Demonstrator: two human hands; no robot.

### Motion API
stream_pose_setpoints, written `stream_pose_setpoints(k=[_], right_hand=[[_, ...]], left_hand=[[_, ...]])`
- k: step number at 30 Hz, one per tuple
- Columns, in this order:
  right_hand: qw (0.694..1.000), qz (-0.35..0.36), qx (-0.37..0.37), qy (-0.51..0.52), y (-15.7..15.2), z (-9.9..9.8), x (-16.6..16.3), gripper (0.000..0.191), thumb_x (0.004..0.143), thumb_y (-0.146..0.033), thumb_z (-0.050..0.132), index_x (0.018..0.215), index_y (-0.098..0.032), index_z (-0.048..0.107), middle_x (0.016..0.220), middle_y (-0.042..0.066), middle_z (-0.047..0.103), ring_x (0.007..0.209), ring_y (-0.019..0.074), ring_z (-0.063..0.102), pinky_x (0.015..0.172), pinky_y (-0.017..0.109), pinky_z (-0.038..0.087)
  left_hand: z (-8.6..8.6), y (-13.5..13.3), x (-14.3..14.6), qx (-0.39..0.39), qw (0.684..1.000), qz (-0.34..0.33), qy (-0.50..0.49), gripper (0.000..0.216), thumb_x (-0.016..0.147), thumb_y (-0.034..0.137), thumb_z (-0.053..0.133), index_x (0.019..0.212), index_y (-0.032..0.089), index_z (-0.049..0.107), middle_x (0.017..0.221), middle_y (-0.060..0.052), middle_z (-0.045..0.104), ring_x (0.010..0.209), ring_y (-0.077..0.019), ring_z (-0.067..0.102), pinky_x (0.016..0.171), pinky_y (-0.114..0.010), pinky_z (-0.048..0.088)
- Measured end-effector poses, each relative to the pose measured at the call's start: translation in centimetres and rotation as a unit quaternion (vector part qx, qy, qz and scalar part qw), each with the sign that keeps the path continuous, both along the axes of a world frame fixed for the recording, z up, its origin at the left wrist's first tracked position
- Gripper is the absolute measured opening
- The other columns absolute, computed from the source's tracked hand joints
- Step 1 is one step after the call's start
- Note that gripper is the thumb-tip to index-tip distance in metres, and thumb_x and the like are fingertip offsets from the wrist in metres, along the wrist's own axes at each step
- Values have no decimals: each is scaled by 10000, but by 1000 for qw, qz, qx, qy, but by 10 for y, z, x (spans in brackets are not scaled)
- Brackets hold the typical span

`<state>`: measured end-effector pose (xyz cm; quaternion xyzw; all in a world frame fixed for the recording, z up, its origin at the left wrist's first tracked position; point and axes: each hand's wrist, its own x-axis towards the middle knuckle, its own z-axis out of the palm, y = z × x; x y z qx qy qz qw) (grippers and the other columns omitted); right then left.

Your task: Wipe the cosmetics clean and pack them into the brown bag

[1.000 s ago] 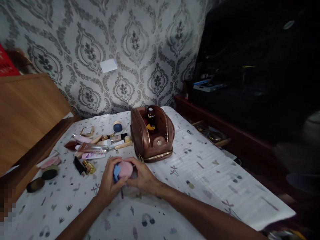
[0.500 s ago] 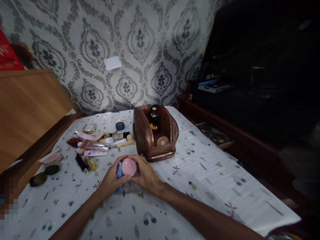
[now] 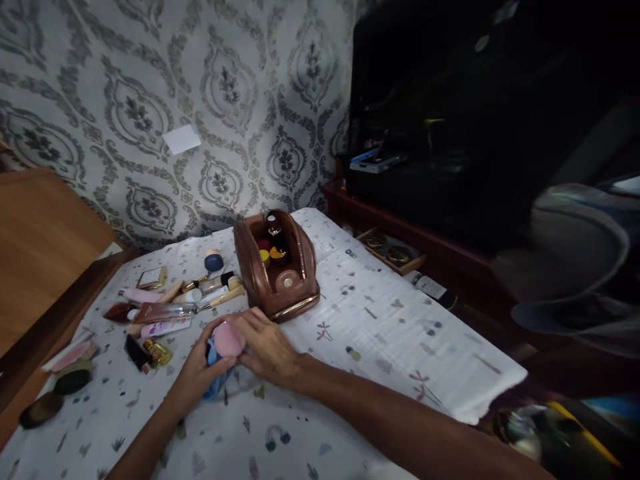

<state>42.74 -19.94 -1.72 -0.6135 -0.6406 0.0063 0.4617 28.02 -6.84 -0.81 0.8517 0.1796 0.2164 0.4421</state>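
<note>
Low in front of the brown bag, my left hand point(image 3: 200, 365) is wrapped around a small pink round container point(image 3: 229, 339) and a blue cloth point(image 3: 216, 383) bunched against it. From the other side, my right hand point(image 3: 267, 348) is closed on the container, its fingers over the right edge. The pink top is smooth and faces up; the underside is hidden. Just beyond stands the brown leather toiletry bag point(image 3: 254, 273), unzipped wide, with a dark bottle point(image 3: 275, 233) and a yellow-topped item point(image 3: 265, 257) inside.
Tubes, bottles and brushes lie heaped left of the bag, among them a clear brownish tube point(image 3: 163, 313). A blue-based jar point(image 3: 213, 261) and a compact point(image 3: 151, 278) sit behind. Makeup brushes point(image 3: 73, 377) lie far left. An open drawer point(image 3: 390, 251) is at the right.
The view has turned to the right, so the bag and cosmetics sit further left in the picture. My right fingers now reach further over the pink container's edge.
</note>
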Motion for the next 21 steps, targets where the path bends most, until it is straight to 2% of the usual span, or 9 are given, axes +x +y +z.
stream_pose_setpoints(k=[4,8,14,21], right_hand=[[999,-13,2,31,-1,7,2,666,767,-190,703,1384,-198,455,1228,105,601,1163,266,501,1007,409,466],[995,-16,52,82,-2,17,5,654,771,-253,723,1369,-179,468,1230,115,612,1151,270,535,1005,407,462],[983,-34,133,118,-8,38,12,617,823,-340,687,1382,-195,468,1250,132,621,1144,278,557,1009,427,447],[974,-78,160,140,-19,51,20,554,864,-380,659,1364,-196,508,1265,132,623,1178,273,567,1022,416,453]], left_hand=[[12,-2,9,25,1000,13,-4,609,783,470,683,1307,201,528,1279,-113,634,1184,-293,594,1025,-429,479],[29,-7,21,33,998,18,-45,642,743,504,690,1282,186,546,1247,-110,641,1164,-303,598,1007,-426,490],[51,-21,45,33,994,-10,-106,673,787,581,611,1313,170,521,1104,-98,667,1146,-286,594,1023,-405,472],[59,-28,65,4,986,-76,-151,583,861,469,604,1348,174,478,1159,-96,630,1166,-253,569,1029,-368,455]])
